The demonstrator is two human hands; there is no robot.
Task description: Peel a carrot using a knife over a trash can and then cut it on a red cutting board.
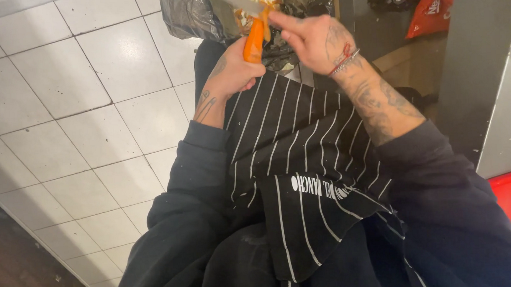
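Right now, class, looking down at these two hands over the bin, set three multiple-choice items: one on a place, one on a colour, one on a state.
1. Where are the hands working?
A. Over a lined waste bin
B. Over a sink
C. Over a frying pan

2. What colour is the knife handle?
A. Blue
B. Orange
C. White

3. How does the left hand hold the knife?
A. Lying flat and open beside it
B. Pinching only the blade tip
C. Closed around the handle

Answers: 1 A, the bin with its dark liner and scraps lies under the hands. 2 B, the knife has an orange handle. 3 C, the left hand wraps the handle while the right hand wipes near the blade.
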